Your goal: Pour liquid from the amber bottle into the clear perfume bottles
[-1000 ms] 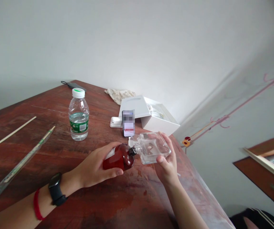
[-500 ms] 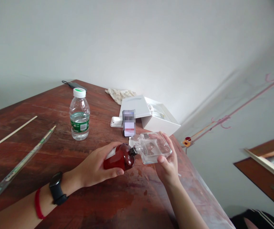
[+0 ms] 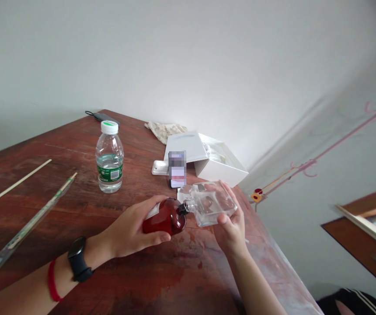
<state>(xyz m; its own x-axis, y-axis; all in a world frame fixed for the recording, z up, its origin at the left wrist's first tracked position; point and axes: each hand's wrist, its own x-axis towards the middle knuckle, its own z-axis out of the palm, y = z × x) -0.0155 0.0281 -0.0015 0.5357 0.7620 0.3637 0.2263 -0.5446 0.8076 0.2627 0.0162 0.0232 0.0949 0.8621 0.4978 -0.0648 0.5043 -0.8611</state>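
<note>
Wraps the left grip (image 3: 129, 227) around a dark red bottle (image 3: 164, 218), pointing its black neck (image 3: 183, 208) rightward. Holds a tilted clear square glass bottle (image 3: 211, 204) in the right grip (image 3: 232, 229), mouth to mouth with the red one; cannot tell mere contact from insertion there. Has both above the wooden bench (image 3: 171, 278), nearer than the phone (image 3: 177, 173), white box (image 3: 222, 174) and green-labelled water bottle (image 3: 109, 164).

Clear plastic bottle with white cap and green label (image 3: 110, 161) upright on reddish-brown wooden table (image 3: 135, 280). Left of it, thin pale stick (image 3: 15, 186); nearby, slim stick in clear plastic sleeve (image 3: 32, 222). Farther back, crumpled off-white cloth (image 3: 165, 131) near open white cardboard box (image 3: 221, 169).
</note>
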